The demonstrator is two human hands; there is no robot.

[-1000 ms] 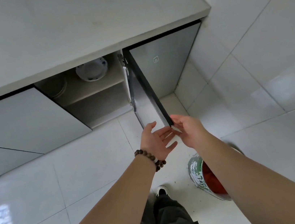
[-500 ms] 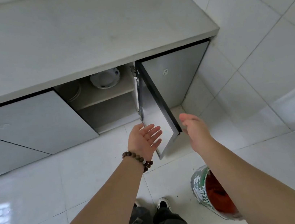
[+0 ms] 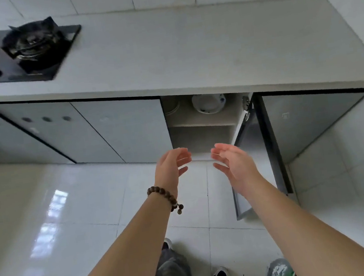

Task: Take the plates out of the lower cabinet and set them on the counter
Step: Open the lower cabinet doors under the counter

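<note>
The lower cabinet (image 3: 201,132) stands open under the white counter (image 3: 187,50). On its upper shelf lies a stack of white plates with blue marks (image 3: 209,104); a second pale dish (image 3: 172,108) sits partly hidden to their left. My left hand (image 3: 172,166) and my right hand (image 3: 232,163) hover in front of the cabinet opening, palms facing each other, fingers apart, holding nothing. A bead bracelet is on my left wrist.
The cabinet door (image 3: 269,149) swings out to the right of my right arm. A black gas stove (image 3: 16,51) occupies the counter's left end. A green and red bucket (image 3: 280,273) stands on the tiled floor by my feet. A wall closes the right side.
My right hand has let go of the door edge, and the door has swung wider. Both hands have moved up toward the opening. The view has tilted up, showing the stove.
</note>
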